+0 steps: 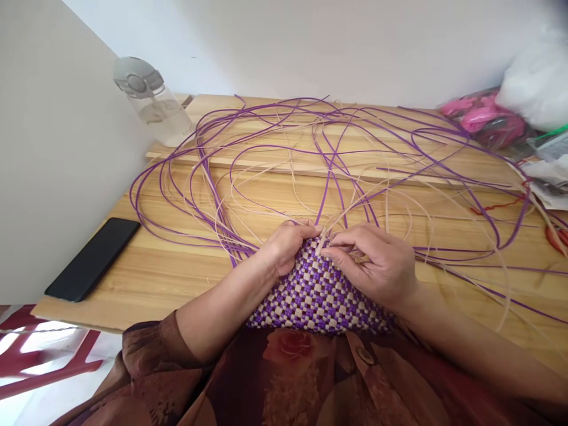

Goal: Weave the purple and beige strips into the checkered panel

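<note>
A woven piece (310, 296) in a purple, dark and cream check pattern rests against my front at the table edge. My left hand (288, 242) grips its upper left edge, thumb on top near the corner. My right hand (377, 260) pinches with thumb and forefinger at the top, by a short cream strand (321, 242) standing out of the weave. Long loose purple strands (210, 189) and cream strands (290, 157) fan out from the far edge across the table. The lower fingers of my left hand are hidden behind the weave.
On the wooden table (168, 272) a black phone (93, 258) lies at the left. A clear water bottle (155, 103) with a grey lid stands at the back left. Pink items in plastic (483, 115) and a white bag (539, 80) sit at the back right.
</note>
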Available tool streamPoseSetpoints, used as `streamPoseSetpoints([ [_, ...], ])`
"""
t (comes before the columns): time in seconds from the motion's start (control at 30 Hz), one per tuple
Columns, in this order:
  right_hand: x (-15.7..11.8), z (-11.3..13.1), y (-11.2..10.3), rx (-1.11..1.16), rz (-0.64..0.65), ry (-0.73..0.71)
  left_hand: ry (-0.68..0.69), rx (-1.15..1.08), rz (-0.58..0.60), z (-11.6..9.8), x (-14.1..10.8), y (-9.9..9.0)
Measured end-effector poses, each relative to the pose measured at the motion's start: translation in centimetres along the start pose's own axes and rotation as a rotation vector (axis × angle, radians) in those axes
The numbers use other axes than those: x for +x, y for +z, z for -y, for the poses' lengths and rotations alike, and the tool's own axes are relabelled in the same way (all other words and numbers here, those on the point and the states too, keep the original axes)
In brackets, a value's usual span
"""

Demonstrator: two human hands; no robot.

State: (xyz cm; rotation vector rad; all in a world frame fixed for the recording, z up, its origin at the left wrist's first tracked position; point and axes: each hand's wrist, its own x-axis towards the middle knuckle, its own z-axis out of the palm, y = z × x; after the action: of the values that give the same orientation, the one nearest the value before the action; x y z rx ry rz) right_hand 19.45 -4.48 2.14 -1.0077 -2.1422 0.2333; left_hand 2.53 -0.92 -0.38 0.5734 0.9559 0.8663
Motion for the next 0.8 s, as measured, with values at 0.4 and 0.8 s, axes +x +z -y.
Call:
streamPoseSetpoints([
  [0.4,-0.7,2.6,0.7,0.171,0.052,0.029,0.068,0.000,0.013,0.0,-0.3,0.2],
  [0.8,-1.3,2.2,2.0,0.319,-0.014,0.149,0.069,0.111,0.102,0.1,-0.8,0.0],
])
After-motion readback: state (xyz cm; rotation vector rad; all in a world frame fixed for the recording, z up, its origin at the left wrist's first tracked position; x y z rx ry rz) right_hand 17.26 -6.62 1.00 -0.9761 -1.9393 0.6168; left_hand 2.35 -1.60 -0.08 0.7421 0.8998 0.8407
